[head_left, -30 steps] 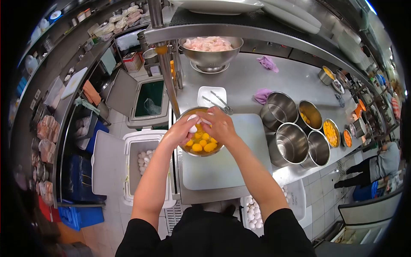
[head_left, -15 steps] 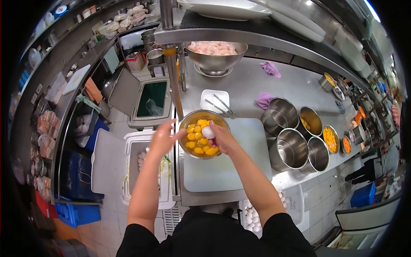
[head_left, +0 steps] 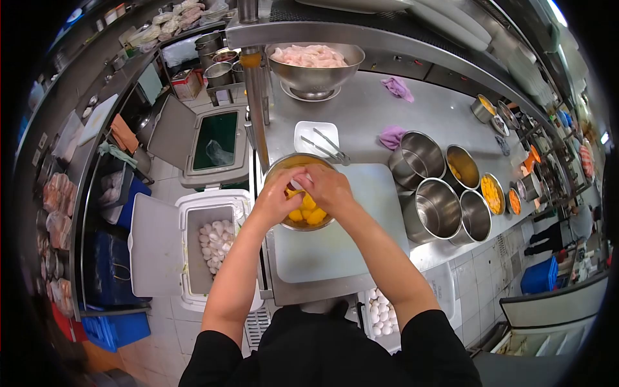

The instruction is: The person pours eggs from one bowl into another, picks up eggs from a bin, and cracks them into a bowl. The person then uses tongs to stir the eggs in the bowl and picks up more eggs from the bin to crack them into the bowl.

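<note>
Both hands meet over a steel bowl of raw egg yolks. Between their fingertips shows a small white part of an egg, most of which the fingers hide. My left hand grips it from the left, fingers bent in, while my right hand closes round it from the right. The bowl sits at the left edge of a pale cutting board. Just behind it lies a white square dish with metal tongs across it.
To the left, an open white bin holds eggshells. Whole eggs fill a tub below the counter. Steel pots stand right of the board. A metal post rises behind the bowl, under a shelf.
My left hand has come in from the left side of the bowl to join my right hand at the egg. The eggshells in the bin are now in plain view.
</note>
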Demonstrator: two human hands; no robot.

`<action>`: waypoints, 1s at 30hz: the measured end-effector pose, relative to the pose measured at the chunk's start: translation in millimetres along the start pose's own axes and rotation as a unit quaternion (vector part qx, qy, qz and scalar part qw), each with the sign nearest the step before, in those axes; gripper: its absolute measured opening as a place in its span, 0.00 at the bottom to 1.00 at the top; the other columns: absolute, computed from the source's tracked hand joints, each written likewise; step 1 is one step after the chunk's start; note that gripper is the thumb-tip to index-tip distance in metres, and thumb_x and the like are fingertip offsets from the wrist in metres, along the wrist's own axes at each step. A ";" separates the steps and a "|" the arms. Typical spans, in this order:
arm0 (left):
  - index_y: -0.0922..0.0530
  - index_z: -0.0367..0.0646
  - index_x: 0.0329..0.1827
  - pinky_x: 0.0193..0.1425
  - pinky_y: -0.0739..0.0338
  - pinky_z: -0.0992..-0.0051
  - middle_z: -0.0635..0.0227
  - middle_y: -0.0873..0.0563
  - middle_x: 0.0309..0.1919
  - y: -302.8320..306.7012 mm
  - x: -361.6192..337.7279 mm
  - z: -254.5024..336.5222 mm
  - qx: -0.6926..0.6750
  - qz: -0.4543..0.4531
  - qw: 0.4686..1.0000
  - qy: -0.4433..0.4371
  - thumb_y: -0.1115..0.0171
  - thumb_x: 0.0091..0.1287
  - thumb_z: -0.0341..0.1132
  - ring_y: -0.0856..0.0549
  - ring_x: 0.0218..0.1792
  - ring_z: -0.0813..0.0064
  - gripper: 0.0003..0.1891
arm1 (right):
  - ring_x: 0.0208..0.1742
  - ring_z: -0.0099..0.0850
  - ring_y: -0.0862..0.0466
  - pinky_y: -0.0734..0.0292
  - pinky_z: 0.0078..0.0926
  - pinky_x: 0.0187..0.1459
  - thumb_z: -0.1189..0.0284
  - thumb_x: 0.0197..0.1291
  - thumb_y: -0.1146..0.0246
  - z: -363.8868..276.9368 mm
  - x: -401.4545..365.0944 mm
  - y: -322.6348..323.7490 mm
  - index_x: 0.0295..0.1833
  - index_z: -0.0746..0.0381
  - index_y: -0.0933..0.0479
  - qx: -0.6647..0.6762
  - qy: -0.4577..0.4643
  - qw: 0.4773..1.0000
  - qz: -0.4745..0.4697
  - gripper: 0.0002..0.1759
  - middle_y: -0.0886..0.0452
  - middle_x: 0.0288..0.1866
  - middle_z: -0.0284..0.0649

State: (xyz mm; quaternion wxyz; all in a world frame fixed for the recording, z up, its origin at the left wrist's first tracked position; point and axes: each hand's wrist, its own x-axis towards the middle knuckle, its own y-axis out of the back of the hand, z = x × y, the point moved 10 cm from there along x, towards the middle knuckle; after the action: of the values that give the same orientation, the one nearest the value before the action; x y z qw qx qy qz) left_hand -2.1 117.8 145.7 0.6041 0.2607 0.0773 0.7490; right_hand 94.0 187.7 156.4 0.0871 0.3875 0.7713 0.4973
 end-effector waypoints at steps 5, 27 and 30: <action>0.26 0.46 0.67 0.52 0.21 0.74 0.65 0.19 0.58 51.7 -36.3 -9.5 -0.001 0.138 0.990 -0.010 0.31 0.64 0.31 0.18 0.53 0.72 0.26 | 0.64 0.52 0.22 0.27 0.44 0.64 0.49 0.69 0.41 -62.6 -10.0 -6.4 0.76 0.63 0.38 0.166 0.023 0.986 0.004 0.40 0.22 0.65 0.55; 0.26 0.48 0.68 0.56 0.19 0.58 0.59 0.25 0.68 -702.2 -260.8 -81.4 0.122 -0.525 0.842 -0.005 0.36 0.67 0.37 0.15 0.54 0.56 0.25 | 0.57 0.49 0.17 0.21 0.44 0.57 0.62 0.63 0.34 498.5 -713.7 -100.5 0.71 0.57 0.29 0.008 -0.648 0.751 0.125 0.31 0.20 0.60 0.53; 0.23 0.59 0.64 0.55 0.20 0.56 0.62 0.30 0.72 -800.9 -268.4 -129.8 0.269 -0.500 0.809 -0.156 0.47 0.72 0.32 0.15 0.53 0.56 0.19 | 0.59 0.51 0.19 0.21 0.47 0.57 0.61 0.62 0.34 541.7 -715.8 -136.5 0.73 0.54 0.31 0.002 -0.667 0.741 0.080 0.33 0.25 0.64 0.55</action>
State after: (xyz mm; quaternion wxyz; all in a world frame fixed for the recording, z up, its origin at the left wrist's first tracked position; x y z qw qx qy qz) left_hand 663.6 96.7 -389.7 0.8048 0.4515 0.2995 0.2424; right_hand 795.8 48.9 -402.8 0.5384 0.6802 0.4837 0.1160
